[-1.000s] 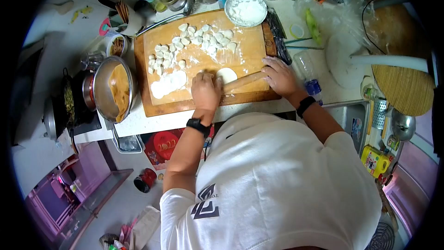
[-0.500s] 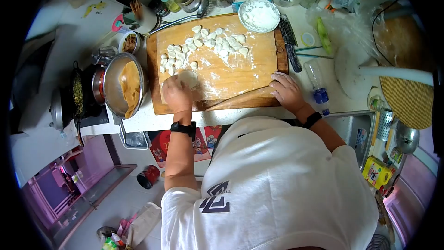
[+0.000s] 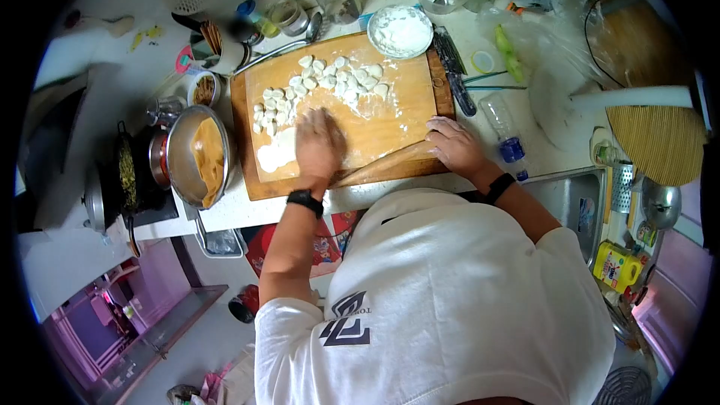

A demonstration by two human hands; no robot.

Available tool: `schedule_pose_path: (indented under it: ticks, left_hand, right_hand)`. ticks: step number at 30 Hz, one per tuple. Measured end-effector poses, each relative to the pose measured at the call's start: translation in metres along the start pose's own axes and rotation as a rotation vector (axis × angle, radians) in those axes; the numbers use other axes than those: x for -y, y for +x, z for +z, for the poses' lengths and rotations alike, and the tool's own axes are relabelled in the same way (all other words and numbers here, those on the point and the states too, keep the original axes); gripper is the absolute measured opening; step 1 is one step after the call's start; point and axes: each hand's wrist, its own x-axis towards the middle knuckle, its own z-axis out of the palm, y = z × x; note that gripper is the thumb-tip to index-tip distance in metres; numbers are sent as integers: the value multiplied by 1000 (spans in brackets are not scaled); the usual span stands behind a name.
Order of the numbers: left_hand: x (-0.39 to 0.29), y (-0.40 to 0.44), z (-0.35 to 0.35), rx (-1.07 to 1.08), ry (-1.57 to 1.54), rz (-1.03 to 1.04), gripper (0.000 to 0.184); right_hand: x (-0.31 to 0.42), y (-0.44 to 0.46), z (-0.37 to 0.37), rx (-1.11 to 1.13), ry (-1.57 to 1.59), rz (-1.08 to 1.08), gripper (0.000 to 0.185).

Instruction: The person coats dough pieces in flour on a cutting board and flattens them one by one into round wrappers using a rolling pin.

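Observation:
On the wooden board (image 3: 390,124), my left hand (image 3: 319,142) lies palm down with its fingers stretched, just right of the white dough wrappers (image 3: 276,151); what is under the palm is hidden. My right hand (image 3: 454,144) is wrapped round the right end of the rolling pin (image 3: 386,163), which slants along the board's near edge. Several small dough pieces (image 3: 349,81) lie floured across the upper part of the board. A bowl of flour (image 3: 400,31) stands at its upper right corner.
A steel bowl with a yellowish cloth or sheet (image 3: 208,157) stands left of the board, beside a pan of greens (image 3: 127,172). To the right are a knife (image 3: 454,75), a plastic bottle (image 3: 510,142) and the sink (image 3: 574,199). Utensils and jars (image 3: 289,16) line the back.
The round wrapper left the rolling pin and went to the left pile with my left hand. That hand has since moved back right, fingers spread. My right hand stays on the pin.

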Motion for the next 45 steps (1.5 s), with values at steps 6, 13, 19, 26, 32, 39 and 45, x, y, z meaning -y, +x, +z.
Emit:
schedule_pose_path:
  ticks: [6, 13, 19, 26, 32, 39, 45]
  left_hand:
    - [-62, 3, 11, -132, -258, 241, 35]
    - [-66, 49, 36, 64, -593, 40, 13]
    - [-84, 70, 11, 133, 137, 294, 20]
    - [-121, 197, 12, 4, -321, 200, 30]
    - [-136, 257, 51, 311, -195, 147, 26]
    - [-113, 235, 29, 164, -517, 37, 19]
    - [-95, 138, -58, 284, -671, -209, 13]
  right_hand:
    - [-1, -1, 3, -5, -41, -2, 26]
    - [-1, 1, 3, 4, -30, -8, 27]
    - [2, 4, -3, 24, -29, 11, 22]
    - [5, 0, 1, -11, -3, 9, 17]
    - [9, -2, -2, 1, 5, 40, 17]
    - [6, -2, 2, -70, 31, 17, 14]
    - [3, -1, 1, -75, 64, -8, 16]
